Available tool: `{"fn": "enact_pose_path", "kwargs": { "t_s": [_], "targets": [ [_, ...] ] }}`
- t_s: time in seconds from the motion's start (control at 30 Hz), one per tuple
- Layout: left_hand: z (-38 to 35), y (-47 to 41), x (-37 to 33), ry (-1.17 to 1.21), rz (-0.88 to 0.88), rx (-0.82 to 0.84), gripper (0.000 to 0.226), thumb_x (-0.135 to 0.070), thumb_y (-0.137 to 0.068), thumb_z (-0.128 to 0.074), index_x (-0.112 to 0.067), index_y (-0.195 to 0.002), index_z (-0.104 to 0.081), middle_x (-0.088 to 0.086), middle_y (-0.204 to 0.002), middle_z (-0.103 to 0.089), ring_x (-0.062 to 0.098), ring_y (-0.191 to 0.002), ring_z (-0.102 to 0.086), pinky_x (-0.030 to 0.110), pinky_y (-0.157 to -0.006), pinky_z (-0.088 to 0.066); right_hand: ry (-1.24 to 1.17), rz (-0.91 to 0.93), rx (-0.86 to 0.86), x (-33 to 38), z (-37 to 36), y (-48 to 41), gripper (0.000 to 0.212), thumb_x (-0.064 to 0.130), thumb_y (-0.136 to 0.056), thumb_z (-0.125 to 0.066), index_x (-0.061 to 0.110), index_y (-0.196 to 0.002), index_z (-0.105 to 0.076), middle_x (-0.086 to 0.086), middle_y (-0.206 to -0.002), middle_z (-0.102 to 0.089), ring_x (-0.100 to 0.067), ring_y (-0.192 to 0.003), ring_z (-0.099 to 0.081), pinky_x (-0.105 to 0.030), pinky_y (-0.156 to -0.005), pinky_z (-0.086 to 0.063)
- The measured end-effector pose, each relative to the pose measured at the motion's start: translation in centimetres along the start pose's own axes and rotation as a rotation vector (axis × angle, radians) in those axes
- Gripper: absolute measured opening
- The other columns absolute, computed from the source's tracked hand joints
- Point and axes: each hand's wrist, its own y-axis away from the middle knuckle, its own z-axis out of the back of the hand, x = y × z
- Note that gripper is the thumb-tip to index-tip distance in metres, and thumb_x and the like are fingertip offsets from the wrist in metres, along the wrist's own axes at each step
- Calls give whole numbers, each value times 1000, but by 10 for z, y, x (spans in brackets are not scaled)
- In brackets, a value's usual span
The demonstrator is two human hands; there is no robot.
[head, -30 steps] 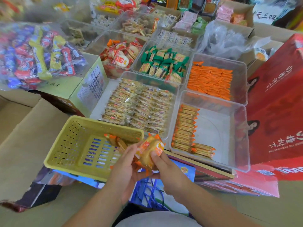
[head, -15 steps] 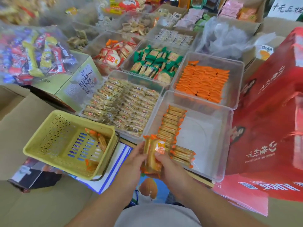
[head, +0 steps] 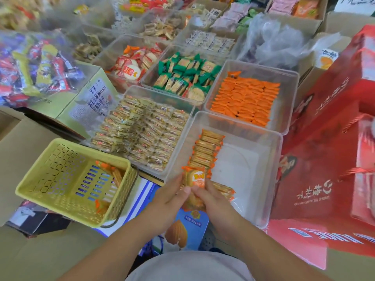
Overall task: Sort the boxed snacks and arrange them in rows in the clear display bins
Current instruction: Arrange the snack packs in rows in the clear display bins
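Step in hand: placing. The left hand (head: 172,191) and right hand (head: 211,196) are both closed around a small stack of orange-edged snack packs (head: 193,179), held upright over the near edge of the front clear bin (head: 269,179).

Next move, as judged: set the stack down at the near end of the standing row (head: 206,151), faces aligned, keeping it from toppling onto the few packs lying flat (head: 224,191) beside it.

Containers:
- Front clear bin: one row begun along its left side, a few packs lying crosswise at the near end, the rest of the floor bare.
- Bin behind it (head: 288,94): orange packets (head: 245,99) in close rows, nearly full.
- Bin to the left (head: 129,92): pale clear-wrapped packs (head: 142,130), full.
- Farther bins: green-wrapped crackers (head: 185,77); red-and-white round packs (head: 132,65).
- Yellow basket (head: 58,179), front left: a few orange packs remaining (head: 112,174) at its right side.
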Motion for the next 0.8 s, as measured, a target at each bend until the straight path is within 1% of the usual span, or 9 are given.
{"fn": "enact_pose_path", "kwargs": {
  "t_s": [0.07, 0.13, 0.17, 0.23, 0.37, 0.47, 0.57, 0.67, 0.8],
  "targets": [
    [6, -10, 12, -169, 12, -69, 52, -40, -101, -61, -40, -148, -40, -29, -142, -40, -4, -135, -40, -2, -101, -27, 40, 23, -65, 2, 17, -10, 51, 38, -91, -61, 39, -140, -50, 12, -125, -69, -12, -111, -69, -31, -84, -58],
    [12, -18, 17, -330, 92, -68, 76, -51, -100, -59, -23, -162, -26, -6, -166, -26, 17, -153, -24, 26, -120, -25, 101, -13, -241, 6, 38, -24, 51, 33, -93, -65, 27, -141, -48, 9, -124, -68, -11, -106, -68, -24, -78, -53],
    [15, -22, 20, -371, 123, -54, 84, -54, -99, -59, -20, -164, -19, -1, -170, -18, 21, -155, -20, 35, -122, -24, 166, -30, -339, 7, 51, -32, 42, 30, -93, -68, 25, -132, -53, 6, -121, -67, -11, -103, -67, -24, -75, -50],
    [15, -28, 29, -412, 119, -23, 93, -55, -97, -61, -16, -165, -11, 1, -172, -9, 22, -156, -16, 37, -123, -23, 322, -35, -477, 5, 76, -49, 25, 27, -89, -72, 22, -110, -59, -1, -110, -68, -21, -97, -68, -29, -68, -50],
    [13, -34, 37, -420, 80, 10, 102, -54, -96, -64, -14, -165, -1, -6, -172, 7, 17, -159, -7, 33, -125, -23, 734, -112, -643, -2, 110, -79, 54, 37, -80, -77, 13, -123, -55, -13, -121, -53, -35, -108, -59, -45, -90, -53],
    [14, -36, 46, -439, 56, 48, 103, -52, -96, -65, -16, -165, 2, -11, -170, 16, 19, -158, -13, 33, -122, -29, 984, -152, -592, -10, 118, -94, 68, 35, -78, -79, 16, -135, -48, -12, -128, -46, -38, -118, -47, -40, -93, -46],
    [18, -37, 52, -470, 49, 53, 103, -54, -95, -65, -20, -165, 3, -14, -169, 19, 27, -147, -39, 35, -115, -38, 1208, -188, -459, -18, 118, -105, 75, 34, -82, -78, 23, -145, -38, -9, -138, -40, -37, -127, -37, -43, -96, -44],
    [21, -36, 56, -460, 15, 49, 103, -54, -95, -66, -22, -165, 2, -16, -169, 20, 17, -155, -23, 33, -117, -36, 1266, -301, -350, -21, 115, -112, 80, 37, -85, -75, 31, -150, -30, -7, -147, -35, -38, -133, -32, -46, -100, -44],
    [23, -34, 59, -379, -3, 37, 103, -56, -92, -67, -24, -165, -2, -21, -168, 18, 9, -157, -14, 34, -119, -35, 1103, -367, -209, -18, 113, -116, 85, 49, -87, -66, 32, -158, -22, -7, -159, -30, -39, -140, -33, -42, -113, -34]
  ]
}}
